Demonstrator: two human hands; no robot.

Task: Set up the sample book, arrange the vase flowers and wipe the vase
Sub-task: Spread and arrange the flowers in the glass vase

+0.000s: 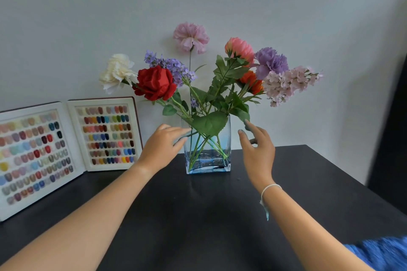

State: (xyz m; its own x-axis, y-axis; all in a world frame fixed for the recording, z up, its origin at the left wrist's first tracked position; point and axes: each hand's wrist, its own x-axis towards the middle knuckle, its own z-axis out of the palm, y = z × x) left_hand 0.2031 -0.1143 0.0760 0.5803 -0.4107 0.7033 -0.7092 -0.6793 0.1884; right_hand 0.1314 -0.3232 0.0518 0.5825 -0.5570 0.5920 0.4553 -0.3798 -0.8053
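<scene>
We note the bench (286, 171), the sample book (66, 138) standing open left of our fingers, and the glass vase (208, 160) between them. Left hand (158, 147) and right hand (257, 149) are spread, gripping nothing. We advise steadying the vase before shifting stems.

Centre frame: clear blue-tinted glass vase (208, 156) on a black bench (198, 215), holding mixed flowers (198, 77), including a red rose (155, 82). Left hand (161, 149), fingers spread, at the vase's left upper edge. Right hand (257, 149), likewise spread, just beside its right edge. Left of frame: sample book (66, 147) standing open against the wall. Lower right corner: blue cloth (383, 253).
</scene>
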